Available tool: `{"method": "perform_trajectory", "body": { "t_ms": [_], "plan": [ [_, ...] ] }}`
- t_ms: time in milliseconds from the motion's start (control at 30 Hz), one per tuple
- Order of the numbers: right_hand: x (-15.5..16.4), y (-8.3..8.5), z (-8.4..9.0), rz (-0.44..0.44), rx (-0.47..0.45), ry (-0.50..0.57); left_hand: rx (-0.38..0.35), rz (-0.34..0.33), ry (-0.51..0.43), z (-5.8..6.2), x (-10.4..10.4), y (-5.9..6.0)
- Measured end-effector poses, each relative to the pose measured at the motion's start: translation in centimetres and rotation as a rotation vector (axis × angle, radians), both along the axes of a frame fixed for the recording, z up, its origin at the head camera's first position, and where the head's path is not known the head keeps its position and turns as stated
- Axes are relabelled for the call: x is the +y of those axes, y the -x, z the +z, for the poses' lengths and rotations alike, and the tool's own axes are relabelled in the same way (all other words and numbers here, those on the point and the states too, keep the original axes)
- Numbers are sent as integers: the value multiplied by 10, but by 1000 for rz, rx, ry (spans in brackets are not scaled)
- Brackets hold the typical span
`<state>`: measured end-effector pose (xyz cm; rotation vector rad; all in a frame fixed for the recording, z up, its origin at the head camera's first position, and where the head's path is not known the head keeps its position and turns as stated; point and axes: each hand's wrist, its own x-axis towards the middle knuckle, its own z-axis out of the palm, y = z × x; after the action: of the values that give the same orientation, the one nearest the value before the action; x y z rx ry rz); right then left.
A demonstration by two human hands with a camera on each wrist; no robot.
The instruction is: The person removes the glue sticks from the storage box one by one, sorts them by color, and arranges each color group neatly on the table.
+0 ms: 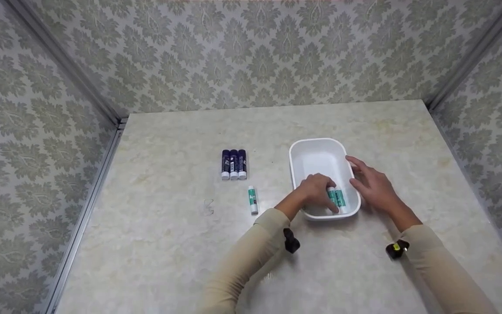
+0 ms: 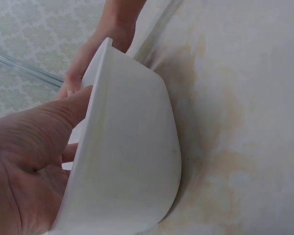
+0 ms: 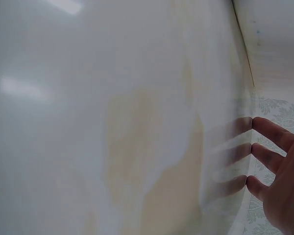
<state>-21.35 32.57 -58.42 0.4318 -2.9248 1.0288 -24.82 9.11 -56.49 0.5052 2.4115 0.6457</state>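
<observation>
A white tub sits on the tabletop, a bit right of the middle. The tub is smooth and shiny plastic, shaped like a box with round corners and a thin rim. The left hand reaches down into the near end of the tub, with its fingers curled around a green and white glue stick. A second green glue stick lies just beside it on the tub's floor, on the right. Both are small round tubes. The right hand rests flat against the outside of the tub's right wall, with its fingers straight and holding nothing. In the right wrist view, three fingertips touch the glossy white wall and you can see them mirrored in it. In the left wrist view, the tub's curved outer wall looks plain and smooth. One more green and white glue stick lies alone on the tabletop, left of the tub. Farther back and to the left, three dark blue glue sticks with white ends lie side by side, touching each other in a neat row. The tabletop is pale and cream, with soft marble-like swirls, and it looks smooth. Both arms wear soft beige sleeves. The walls around the tabletop have grey-green leafy patterned paper.
</observation>
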Motion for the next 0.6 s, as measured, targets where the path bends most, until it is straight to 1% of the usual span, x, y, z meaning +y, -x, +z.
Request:
{"method": "perform_trajectory", "body": {
  "t_ms": [100, 200, 267, 300, 433, 467, 533, 567, 600],
  "plan": [
    [0, 0, 0, -2, -4, 2, -3, -4, -21, 14, -3, -8],
    [0, -1, 1, -6, -11, -1, 2, -23, -17, 30, -7, -18],
    [-1, -1, 2, -10, -17, -2, 20, -48, 18, 26, -5, -16],
    [-1, -1, 2, -10, -18, -4, 19, -62, 33, 22, -4, -14],
    [-1, -1, 2, -15, -26, -11, 17, -118, 94, 0, 3, -1],
    [-1, -2, 2, -16, -27, -12, 13, -129, 98, -1, 2, 0],
    [-1, -2, 2, -19, -28, -15, 11, -142, 114, -7, 4, 4],
    [-1, -2, 2, -21, -29, -16, 10, -142, 119, -8, 4, 4],
    [-1, -2, 2, -21, -29, -17, 9, -140, 123, -5, 4, 3]
  ]
}}
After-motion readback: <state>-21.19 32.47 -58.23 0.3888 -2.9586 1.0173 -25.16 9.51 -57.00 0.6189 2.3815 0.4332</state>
